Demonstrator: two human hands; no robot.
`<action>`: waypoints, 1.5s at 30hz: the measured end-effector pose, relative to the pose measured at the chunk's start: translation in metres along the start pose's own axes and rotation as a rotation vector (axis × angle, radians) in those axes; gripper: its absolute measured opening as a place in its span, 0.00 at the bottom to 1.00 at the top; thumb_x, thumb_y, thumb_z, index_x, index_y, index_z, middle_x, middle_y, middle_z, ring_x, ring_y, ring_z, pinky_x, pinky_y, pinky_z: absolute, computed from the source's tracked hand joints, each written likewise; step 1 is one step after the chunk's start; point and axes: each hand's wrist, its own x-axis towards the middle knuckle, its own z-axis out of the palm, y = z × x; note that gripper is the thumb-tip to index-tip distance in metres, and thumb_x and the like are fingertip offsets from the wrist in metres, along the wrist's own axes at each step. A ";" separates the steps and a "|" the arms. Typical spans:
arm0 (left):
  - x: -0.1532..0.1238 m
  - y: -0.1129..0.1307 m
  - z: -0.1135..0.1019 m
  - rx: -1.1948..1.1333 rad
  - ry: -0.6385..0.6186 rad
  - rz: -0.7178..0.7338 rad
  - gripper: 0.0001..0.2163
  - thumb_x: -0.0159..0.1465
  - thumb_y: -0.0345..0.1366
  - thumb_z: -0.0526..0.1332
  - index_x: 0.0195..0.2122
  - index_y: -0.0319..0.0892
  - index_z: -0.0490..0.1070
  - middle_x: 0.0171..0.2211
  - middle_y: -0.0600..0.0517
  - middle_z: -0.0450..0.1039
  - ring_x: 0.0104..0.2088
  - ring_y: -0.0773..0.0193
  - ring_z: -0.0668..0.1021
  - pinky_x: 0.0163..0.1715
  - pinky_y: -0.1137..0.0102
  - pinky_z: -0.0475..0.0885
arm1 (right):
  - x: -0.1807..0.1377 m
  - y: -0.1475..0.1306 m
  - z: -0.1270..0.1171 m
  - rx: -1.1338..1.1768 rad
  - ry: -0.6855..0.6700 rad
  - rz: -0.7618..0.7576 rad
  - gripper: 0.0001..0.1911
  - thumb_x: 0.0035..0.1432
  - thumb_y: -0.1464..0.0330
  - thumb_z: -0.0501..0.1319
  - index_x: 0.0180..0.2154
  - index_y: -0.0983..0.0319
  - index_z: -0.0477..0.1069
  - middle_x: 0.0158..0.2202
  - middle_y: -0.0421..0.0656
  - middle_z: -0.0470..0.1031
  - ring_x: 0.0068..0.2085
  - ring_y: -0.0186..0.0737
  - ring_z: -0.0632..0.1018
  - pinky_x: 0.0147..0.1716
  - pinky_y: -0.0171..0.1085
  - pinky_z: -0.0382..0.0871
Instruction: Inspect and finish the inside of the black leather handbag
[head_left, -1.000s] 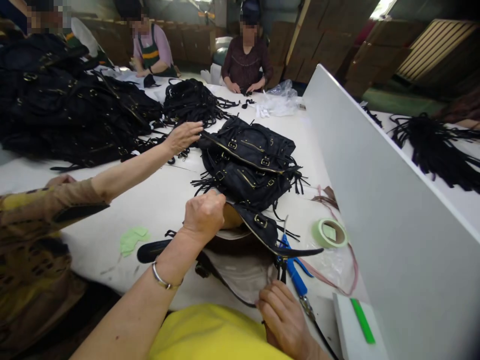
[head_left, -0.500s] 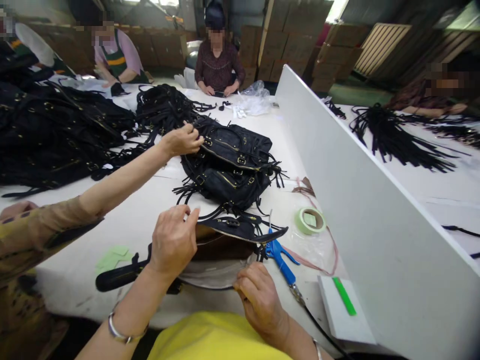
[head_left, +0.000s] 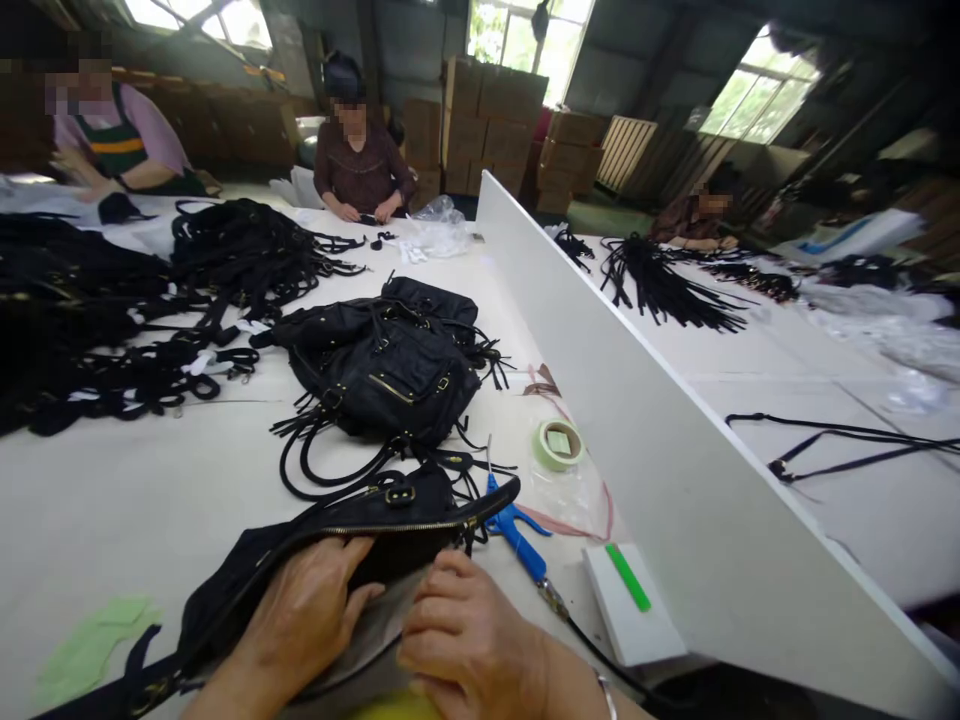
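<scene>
A black handbag point(head_left: 431, 492) lies unzipped in front of me, its brass zip edge arching over a pale lining. My left hand point(head_left: 304, 605) reaches into the mouth of this bag, thumb apart from the fingers; some fingertips are hidden inside. The near rim is pinched in my right hand point(head_left: 465, 625), at the right end of the opening. Just beyond the open bag, more black handbags point(head_left: 397, 370) with brass buckles and tassels lie piled. A blue air blow gun point(head_left: 521, 540) rests by the bag's right end, its nozzle partly behind the bag.
A low white partition point(head_left: 637, 400) runs along the right. Beside it are a roll of pale green tape point(head_left: 557, 445) and a white block with a green strip point(head_left: 628, 578). Green paper pieces point(head_left: 97, 640) lie at left. Dark straps and bags point(head_left: 232, 260) heap at far left. Co-workers sit beyond.
My left hand has moved from the bag's far edge down into its opening. Another person's arm has left the piled bags, and the top bag there has shifted. My view has swung right.
</scene>
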 end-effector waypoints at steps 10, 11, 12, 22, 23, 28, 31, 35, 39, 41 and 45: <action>0.009 -0.009 0.003 0.022 0.032 -0.008 0.21 0.59 0.36 0.63 0.54 0.44 0.69 0.44 0.43 0.77 0.44 0.50 0.80 0.45 0.58 0.78 | -0.084 0.138 -0.064 -0.281 0.329 1.219 0.12 0.60 0.66 0.54 0.34 0.64 0.73 0.28 0.44 0.76 0.29 0.39 0.75 0.32 0.37 0.70; 0.009 -0.010 0.004 0.028 0.047 0.004 0.21 0.59 0.36 0.62 0.54 0.44 0.69 0.44 0.44 0.77 0.43 0.51 0.80 0.44 0.58 0.78 | -0.089 0.154 -0.059 -0.300 0.299 1.249 0.11 0.59 0.67 0.55 0.35 0.64 0.75 0.29 0.44 0.77 0.30 0.39 0.76 0.32 0.36 0.70; 0.009 -0.011 0.006 0.034 0.063 0.019 0.21 0.59 0.36 0.62 0.55 0.45 0.68 0.44 0.44 0.77 0.43 0.52 0.80 0.44 0.59 0.79 | -0.093 0.168 -0.054 -0.323 0.267 1.280 0.11 0.58 0.69 0.55 0.36 0.64 0.76 0.30 0.44 0.78 0.32 0.39 0.77 0.34 0.36 0.70; 0.006 -0.020 0.013 0.074 0.116 0.049 0.20 0.59 0.38 0.63 0.53 0.46 0.69 0.42 0.46 0.78 0.42 0.52 0.81 0.42 0.61 0.79 | -0.089 0.233 -0.021 -0.539 -0.036 1.510 0.09 0.61 0.69 0.60 0.40 0.68 0.74 0.41 0.54 0.77 0.42 0.48 0.78 0.41 0.44 0.71; 0.007 -0.020 0.013 0.071 0.120 0.046 0.20 0.59 0.39 0.63 0.53 0.46 0.69 0.42 0.47 0.78 0.42 0.52 0.81 0.41 0.61 0.79 | -0.090 0.236 -0.020 -0.546 -0.048 1.518 0.09 0.62 0.69 0.59 0.40 0.69 0.74 0.40 0.53 0.77 0.42 0.47 0.78 0.42 0.44 0.71; 0.009 -0.019 0.013 0.064 0.152 0.047 0.22 0.58 0.38 0.64 0.54 0.47 0.68 0.42 0.47 0.78 0.42 0.53 0.81 0.41 0.61 0.80 | -0.093 0.236 -0.021 -0.507 -0.017 1.461 0.08 0.64 0.72 0.56 0.38 0.69 0.72 0.38 0.51 0.76 0.40 0.44 0.77 0.43 0.45 0.70; 0.010 -0.018 0.011 0.045 0.162 0.060 0.22 0.57 0.36 0.65 0.54 0.47 0.67 0.40 0.48 0.78 0.39 0.55 0.81 0.40 0.62 0.80 | -0.092 0.229 -0.027 -0.432 0.096 1.363 0.08 0.61 0.73 0.53 0.35 0.67 0.71 0.38 0.51 0.75 0.39 0.45 0.75 0.40 0.43 0.67; 0.010 -0.016 0.008 0.030 0.164 0.063 0.23 0.57 0.36 0.66 0.54 0.47 0.67 0.39 0.48 0.78 0.40 0.54 0.81 0.41 0.62 0.80 | -0.088 0.211 -0.040 -0.285 0.284 1.193 0.07 0.59 0.67 0.52 0.33 0.62 0.66 0.35 0.45 0.73 0.36 0.41 0.72 0.39 0.39 0.66; 0.011 -0.017 0.008 0.031 0.163 0.050 0.22 0.57 0.37 0.65 0.54 0.46 0.68 0.41 0.47 0.78 0.41 0.53 0.81 0.41 0.61 0.79 | -0.084 0.191 -0.054 -0.105 0.386 1.131 0.11 0.59 0.60 0.51 0.34 0.60 0.63 0.31 0.42 0.73 0.27 0.36 0.70 0.27 0.34 0.65; 0.012 -0.018 0.008 0.016 0.148 0.042 0.21 0.58 0.36 0.65 0.54 0.46 0.69 0.40 0.47 0.78 0.40 0.53 0.81 0.41 0.61 0.79 | -0.084 0.189 -0.059 -0.053 0.415 1.139 0.11 0.59 0.60 0.49 0.35 0.60 0.61 0.32 0.43 0.75 0.25 0.34 0.70 0.24 0.33 0.64; 0.013 -0.019 0.009 -0.011 0.120 0.026 0.20 0.59 0.37 0.63 0.54 0.46 0.69 0.40 0.47 0.78 0.40 0.53 0.81 0.41 0.60 0.79 | -0.088 0.202 -0.060 -0.083 0.380 1.216 0.06 0.57 0.66 0.51 0.33 0.62 0.63 0.29 0.44 0.76 0.26 0.36 0.73 0.26 0.33 0.66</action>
